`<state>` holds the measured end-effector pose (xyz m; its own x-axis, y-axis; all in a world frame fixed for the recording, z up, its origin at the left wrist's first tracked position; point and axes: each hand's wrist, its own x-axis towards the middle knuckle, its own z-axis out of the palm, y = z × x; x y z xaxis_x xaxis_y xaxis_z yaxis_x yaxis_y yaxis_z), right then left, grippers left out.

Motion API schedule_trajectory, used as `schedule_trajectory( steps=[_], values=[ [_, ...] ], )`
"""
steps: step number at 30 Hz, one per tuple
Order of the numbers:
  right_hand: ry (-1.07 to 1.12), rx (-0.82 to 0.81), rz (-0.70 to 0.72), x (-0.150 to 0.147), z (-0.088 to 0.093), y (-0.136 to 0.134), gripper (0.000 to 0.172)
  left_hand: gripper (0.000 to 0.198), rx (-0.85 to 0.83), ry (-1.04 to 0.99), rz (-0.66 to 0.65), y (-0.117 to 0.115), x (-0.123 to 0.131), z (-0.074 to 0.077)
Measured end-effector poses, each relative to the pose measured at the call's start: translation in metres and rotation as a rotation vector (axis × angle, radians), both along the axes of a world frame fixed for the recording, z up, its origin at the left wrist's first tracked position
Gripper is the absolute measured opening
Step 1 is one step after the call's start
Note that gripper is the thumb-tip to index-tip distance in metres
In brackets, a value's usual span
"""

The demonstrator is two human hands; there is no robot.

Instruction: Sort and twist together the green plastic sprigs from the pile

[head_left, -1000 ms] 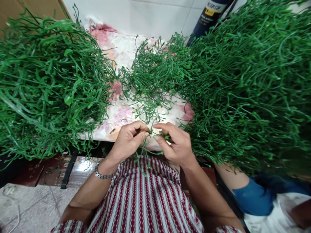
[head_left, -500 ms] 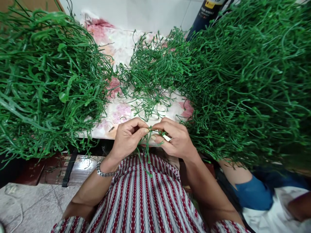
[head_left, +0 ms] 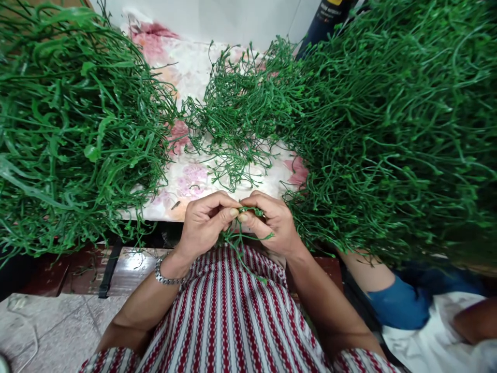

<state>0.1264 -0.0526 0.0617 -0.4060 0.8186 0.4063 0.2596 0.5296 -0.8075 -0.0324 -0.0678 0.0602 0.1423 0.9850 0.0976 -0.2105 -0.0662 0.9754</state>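
Both hands meet at the near edge of the table, fingertips almost touching. My left hand (head_left: 205, 220) is closed in a pinch of thumb and forefinger on a thin green plastic-looking stem sprig (head_left: 239, 239). My right hand (head_left: 274, 220) pinches the same sprig just beside it, with small green tips showing between its fingers. Several branches of the sprig dangle below the hands over the striped shirt. Where exactly the fingertips grip is partly hidden. Beyond the hands lies a small loose pile of similar thin stems (head_left: 248, 103) on the flowered tablecloth (head_left: 190, 178).
A tall heap of broader-leaved green stems (head_left: 77, 134) stands at left. At right rises a big heap of thin stems (head_left: 396, 129), running into the small pile. A dark cylinder (head_left: 322, 26) leans behind it. Another person's leg in blue shorts (head_left: 399, 303) is close on the right.
My right thumb has closed up against the sprig and the right hand has come nearer to the left. The dangling branches have swung to the right.
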Motion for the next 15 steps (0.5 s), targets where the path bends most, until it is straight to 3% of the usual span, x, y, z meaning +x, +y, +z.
schedule_trajectory(
  steps=[8, 11, 15],
  values=[
    [-0.075, 0.050, -0.039, 0.002, 0.005, 0.000, 0.009, 0.004, 0.164, 0.380, 0.137, -0.007, 0.003, 0.007],
    [-0.080, 0.067, -0.047, 0.002, 0.006, -0.001, 0.008, 0.002, 0.194, 0.511, 0.112, -0.007, 0.001, 0.010],
    [-0.099, 0.095, -0.053, -0.001, 0.004, -0.003, 0.006, 0.008, 0.214, 0.598, -0.013, -0.001, -0.005, 0.015]
  ],
)
